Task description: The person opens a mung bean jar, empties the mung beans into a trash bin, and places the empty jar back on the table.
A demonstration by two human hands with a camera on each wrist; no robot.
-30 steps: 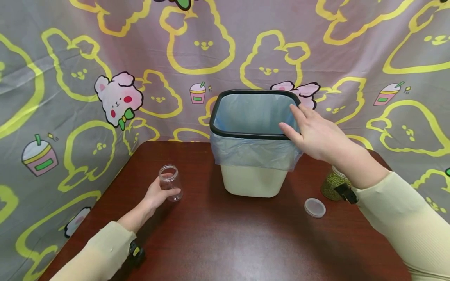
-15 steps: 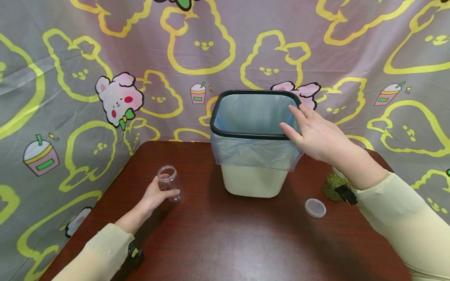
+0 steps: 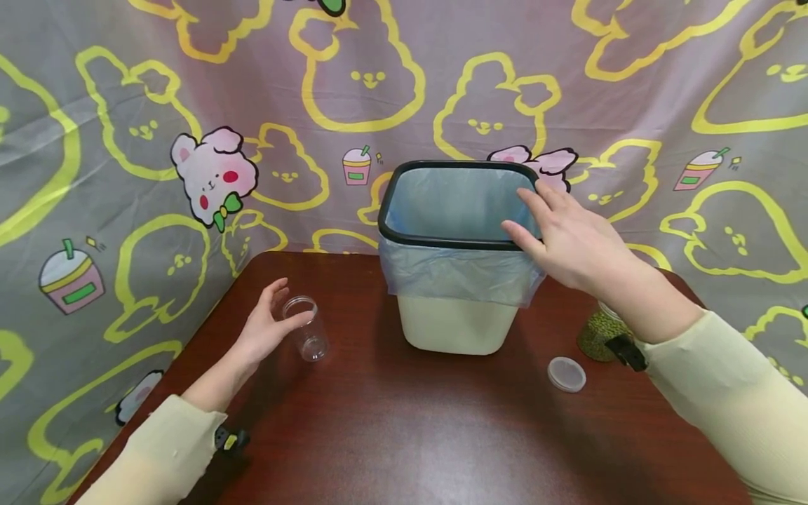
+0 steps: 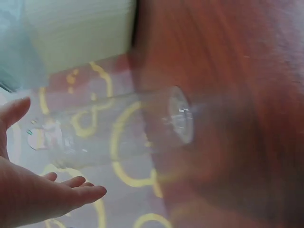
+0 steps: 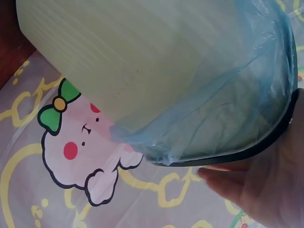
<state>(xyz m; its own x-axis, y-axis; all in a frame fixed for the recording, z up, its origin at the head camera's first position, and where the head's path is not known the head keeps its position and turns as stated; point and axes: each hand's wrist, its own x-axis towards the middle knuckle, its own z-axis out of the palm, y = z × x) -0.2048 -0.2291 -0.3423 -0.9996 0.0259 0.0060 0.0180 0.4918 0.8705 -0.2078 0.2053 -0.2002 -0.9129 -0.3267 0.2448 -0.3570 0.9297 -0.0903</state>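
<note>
A clear, lidless plastic jar [image 3: 313, 344] stands upright on the table at left. My left hand [image 3: 261, 331] is beside its mouth, fingers spread, with the thumb overlapping the rim in the head view. In the left wrist view the jar [image 4: 118, 128] shows a gap from the fingers [image 4: 78, 190]. A cream waste bin [image 3: 451, 328] with a black rim stands in the middle, lined with a translucent blue bag [image 3: 454, 273]. My right hand [image 3: 574, 238] rests at the right side of the bin's rim, its fingers extended over it.
On the right, a jar of green beans [image 3: 600, 335] stands partly behind my right forearm. A round translucent lid [image 3: 566, 374] lies in front of it. The dark red table [image 3: 404, 435] backs onto a grey curtain [image 3: 404, 63] printed with yellow cartoon outlines.
My left hand has let go of the clear jar and moved up and slightly left, its fingers opening. The jar stays standing. My right hand has stayed at the bin's rim.
</note>
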